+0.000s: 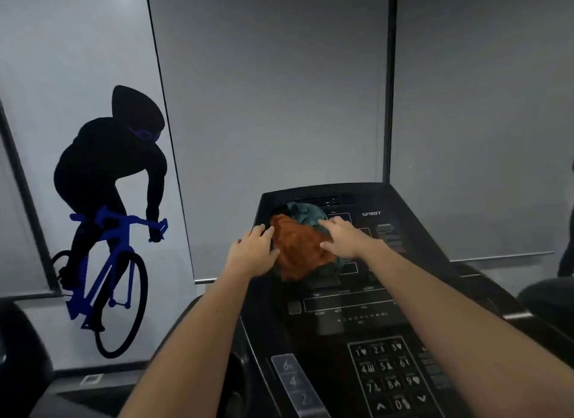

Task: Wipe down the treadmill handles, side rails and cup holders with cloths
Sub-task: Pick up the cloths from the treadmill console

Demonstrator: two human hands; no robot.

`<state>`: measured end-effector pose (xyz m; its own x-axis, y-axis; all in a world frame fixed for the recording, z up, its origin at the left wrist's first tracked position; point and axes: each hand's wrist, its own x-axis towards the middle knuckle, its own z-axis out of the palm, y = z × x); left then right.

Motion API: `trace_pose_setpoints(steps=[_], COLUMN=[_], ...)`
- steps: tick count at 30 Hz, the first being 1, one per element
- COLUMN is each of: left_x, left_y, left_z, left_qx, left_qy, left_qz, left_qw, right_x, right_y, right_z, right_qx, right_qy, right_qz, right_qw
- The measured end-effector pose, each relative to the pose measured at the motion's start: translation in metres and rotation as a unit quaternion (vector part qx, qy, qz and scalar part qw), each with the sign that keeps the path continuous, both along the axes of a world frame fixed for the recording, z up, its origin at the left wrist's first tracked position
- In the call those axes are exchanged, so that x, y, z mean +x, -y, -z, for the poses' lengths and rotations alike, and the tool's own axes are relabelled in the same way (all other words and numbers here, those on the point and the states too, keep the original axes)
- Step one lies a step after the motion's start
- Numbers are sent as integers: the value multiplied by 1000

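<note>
At the centre of the frame, on the upper part of the black treadmill console [341, 305], a bunched orange cloth [298, 251]. Just above it and touching it, a crumpled teal cloth [306, 213], with a little more teal peeping out at the lower right of the orange heap. Heaped together over the dark display area, left of the white SPIRIT logo [371, 213].

Left hand [253, 248] at the left edge of the orange cloth, palm down, fingers [264, 231] only lightly bent, tips touching the fabric, not curled round it. Right hand [344, 237] on the right side of the heap, palm down, fingers [329, 223] spread and nearly straight, laid flat where teal meets orange. Bare forearms reaching in from the bottom edge of the frame.

Lower on the console, faint rows of small labels, too blurred to read, and a long outlined readout window. Toward the lower right, a number keypad [386, 377] with white digits and arrow keys. At lower centre, along the left edge of the console, a grey strip of quick keys [293, 382] marked 6, 4 and 2.

At the left of the frame, a pale wall panel with a black cyclist silhouette [108, 175] on a blue bicycle. Behind the console, grey blinds [273, 91] across the upper half, split by dark upright bars.
</note>
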<state>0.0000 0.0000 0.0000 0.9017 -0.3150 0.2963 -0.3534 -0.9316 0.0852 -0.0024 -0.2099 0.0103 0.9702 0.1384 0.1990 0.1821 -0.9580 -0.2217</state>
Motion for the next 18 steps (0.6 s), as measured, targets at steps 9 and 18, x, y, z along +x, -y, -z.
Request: trace_pose_setpoints(steps=[9, 18], left_x=[43, 27], left_y=[12, 19], left_z=[15, 7], left_qx=[-30, -187], left_qy=[47, 36], left_qz=[-16, 9], left_qw=[998, 982], right_x=[43, 32], right_y=[4, -3], right_z=[11, 5], right_qx=[121, 149], right_qy=[43, 73], right_qz=[2, -8], right_qw=[992, 986])
